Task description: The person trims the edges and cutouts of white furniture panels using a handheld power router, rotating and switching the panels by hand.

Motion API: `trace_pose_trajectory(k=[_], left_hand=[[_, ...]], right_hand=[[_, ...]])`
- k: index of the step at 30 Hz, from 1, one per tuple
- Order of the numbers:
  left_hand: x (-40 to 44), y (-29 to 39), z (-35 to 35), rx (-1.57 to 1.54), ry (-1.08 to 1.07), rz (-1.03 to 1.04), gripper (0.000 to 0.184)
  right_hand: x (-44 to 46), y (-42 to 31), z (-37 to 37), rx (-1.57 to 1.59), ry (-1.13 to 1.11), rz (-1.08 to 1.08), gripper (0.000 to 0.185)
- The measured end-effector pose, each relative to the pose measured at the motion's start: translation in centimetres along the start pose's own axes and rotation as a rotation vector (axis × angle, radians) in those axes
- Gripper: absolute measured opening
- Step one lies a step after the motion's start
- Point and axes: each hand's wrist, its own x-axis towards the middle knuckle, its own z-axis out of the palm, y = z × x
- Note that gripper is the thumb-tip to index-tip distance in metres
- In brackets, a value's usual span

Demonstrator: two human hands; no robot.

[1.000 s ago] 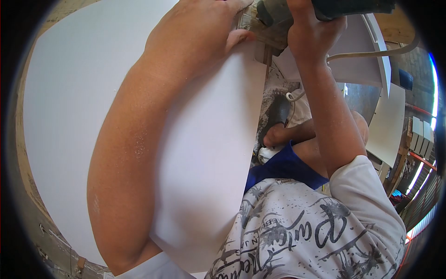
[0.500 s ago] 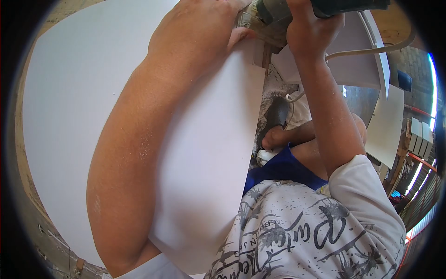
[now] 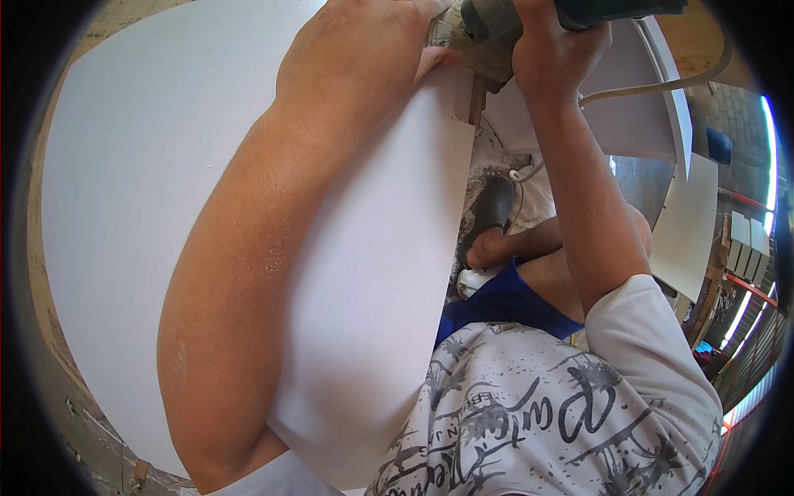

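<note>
A dark green corded power tool (image 3: 495, 23) sits at the top of the view, over the edge of a large white panel (image 3: 380, 248). Its exact kind is hard to tell, as the top edge cuts it off. My right hand (image 3: 564, 51) is wrapped round its body. My left hand (image 3: 360, 45) lies over the panel, thumb and finger closed about the pale, dusty front part of the tool; its other fingertips are hidden or out of frame. Below the tool, the panel's right edge has a small step (image 3: 463, 109).
A pale cord (image 3: 662, 93) runs from the tool to the right. Another white panel (image 3: 608, 128) stands behind my right forearm. My sandalled foot (image 3: 490, 211) rests on the dusty floor. White boxes or boards (image 3: 747, 248) are stacked far right.
My left hand and forearm have shifted slightly to the right. The tool and my right hand have barely moved.
</note>
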Motion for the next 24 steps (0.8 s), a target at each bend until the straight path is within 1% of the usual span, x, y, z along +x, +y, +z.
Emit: trace_pose_trajectory(k=[2,7,9,11,14,16,18,20,23,24], left_hand=[[0.3,-0.5,0.7,0.032,0.003,-0.001,0.032],[0.1,-0.5,-1.5,-0.146,-0.012,0.069,0.03],[0.6,-1.1,-1.9,-0.26,-0.041,0.032,0.028],[1.5,-1.9,-1.7,-0.419,-0.078,-0.085,0.027],[1.4,-3.0,-0.3,-0.27,0.047,0.027,0.029],[1.3,-3.3,0.1,-0.064,0.078,0.033,0.03],[1.5,-3.1,-0.8,0.005,0.031,-0.033,0.035],[1.3,-3.2,-1.2,-0.067,-0.087,-0.174,0.045],[2.0,-2.8,-1.6,-0.055,0.035,0.01,0.034],[2.2,-2.9,-1.8,-0.053,0.029,0.042,0.036]], right_hand=[[0.0,0.0,0.0,0.002,-0.002,-0.004,0.026],[0.1,-0.8,-0.1,-0.007,-0.021,0.024,0.025],[0.0,-1.4,-0.1,-0.037,-0.028,0.034,0.024],[-0.2,-1.8,-0.3,-0.061,-0.033,0.052,0.024],[-0.5,-2.3,-0.4,-0.059,-0.012,0.067,0.026],[-0.9,-2.5,0.0,-0.026,0.03,0.058,0.028],[-0.6,-3.1,-1.0,-0.082,-0.016,0.1,0.034],[-0.9,-3.6,-1.2,-0.111,-0.058,0.111,0.041],[-0.5,-4.6,-0.7,-0.086,-0.094,0.123,0.053],[-0.3,-4.7,-0.6,-0.053,-0.096,0.148,0.058]])
